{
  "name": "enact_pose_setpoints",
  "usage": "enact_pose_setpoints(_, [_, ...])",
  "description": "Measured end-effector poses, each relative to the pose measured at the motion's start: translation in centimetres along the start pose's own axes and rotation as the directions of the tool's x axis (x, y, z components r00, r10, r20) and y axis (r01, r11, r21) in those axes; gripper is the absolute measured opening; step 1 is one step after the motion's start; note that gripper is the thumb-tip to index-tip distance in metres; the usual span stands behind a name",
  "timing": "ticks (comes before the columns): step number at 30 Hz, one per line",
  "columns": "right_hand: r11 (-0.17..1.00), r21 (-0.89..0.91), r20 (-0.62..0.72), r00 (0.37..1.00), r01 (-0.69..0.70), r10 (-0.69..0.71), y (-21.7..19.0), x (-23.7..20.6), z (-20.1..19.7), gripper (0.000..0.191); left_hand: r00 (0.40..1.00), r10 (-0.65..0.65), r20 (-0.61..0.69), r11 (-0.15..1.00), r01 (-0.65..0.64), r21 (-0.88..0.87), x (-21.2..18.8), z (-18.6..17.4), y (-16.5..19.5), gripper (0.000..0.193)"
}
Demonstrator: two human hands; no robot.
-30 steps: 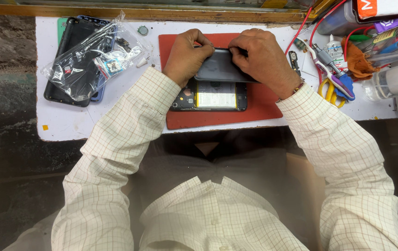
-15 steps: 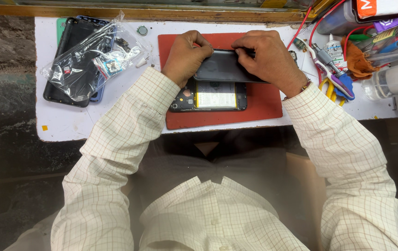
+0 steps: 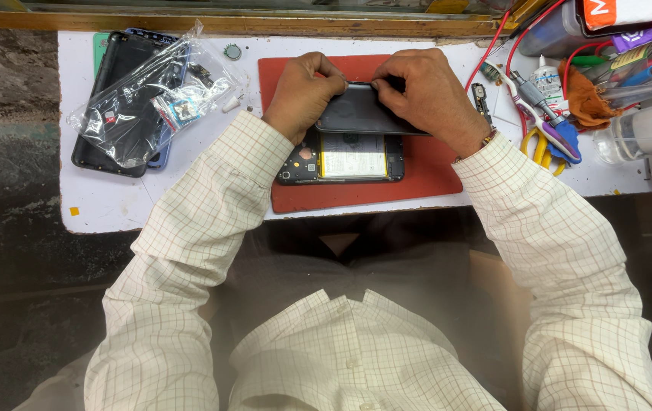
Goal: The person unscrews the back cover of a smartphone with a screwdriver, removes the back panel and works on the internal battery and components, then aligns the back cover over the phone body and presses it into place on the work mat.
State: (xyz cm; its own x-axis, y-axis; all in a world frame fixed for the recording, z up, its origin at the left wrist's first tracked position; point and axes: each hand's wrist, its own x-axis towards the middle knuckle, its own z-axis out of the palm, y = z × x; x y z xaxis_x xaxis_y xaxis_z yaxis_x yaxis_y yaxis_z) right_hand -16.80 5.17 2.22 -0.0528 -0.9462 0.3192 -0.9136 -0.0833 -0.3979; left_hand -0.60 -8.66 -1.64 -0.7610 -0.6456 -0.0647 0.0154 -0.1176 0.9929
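Far left of my white counter (image 3: 113, 205): a clear plastic bag (image 3: 155, 103) of small parts, lying on top of dark phone shells (image 3: 109, 114), one of them blue at the edge. Just right of the bag, a small round disc (image 3: 232, 52) near the counter's back edge.

Centre: a red mat (image 3: 432, 171). On it, an opened phone (image 3: 345, 158) lying flat, insides up, with a pale battery in the middle and dark board parts at its left end.

Above that, partly covering its upper edge: a dark back cover (image 3: 356, 114), smooth, glossy, rounded at the corners, held tilted over the mat between both my hands. My left hand (image 3: 303, 91) grips its left end, fingers curled round the edge. My right hand (image 3: 429, 95) holds the right end, thumb and fingertips pinched on the top rim. Both grips are closed on the cover; my knuckles hide the corners, so I cannot tell how much of it touches the phone beneath.

Right of the mat: a small circuit strip (image 3: 482, 99), red wires (image 3: 497, 38), a small white bottle (image 3: 545, 76), tweezers (image 3: 527, 95), yellow-handled scissors (image 3: 539, 148), a blue tool handle (image 3: 569, 148), an orange cloth (image 3: 581, 99), a clear bottle (image 3: 645, 129) lying on its side at the far right, pens and boxes crowded behind.

Near edge: my checked sleeves (image 3: 212, 198) cross the counter's front.
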Motion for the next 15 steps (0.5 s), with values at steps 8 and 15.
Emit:
enact_pose_setpoints(8, [1.0, 0.002, 0.028, 1.0, 0.006, -0.006, -0.08, -0.01, -0.38, 0.009, 0.999, -0.039, 0.01, 0.997, 0.039, -0.061, 0.08, -0.16, 0.2, 0.006])
enact_pose_setpoints(15, [1.0, 0.012, 0.053, 0.998, -0.019, 0.018, -0.25, -0.06, -0.67, 0.009, 0.997, -0.07, 0.019, 0.994, 0.071, -0.081, 0.1, -0.16, 0.55, 0.01])
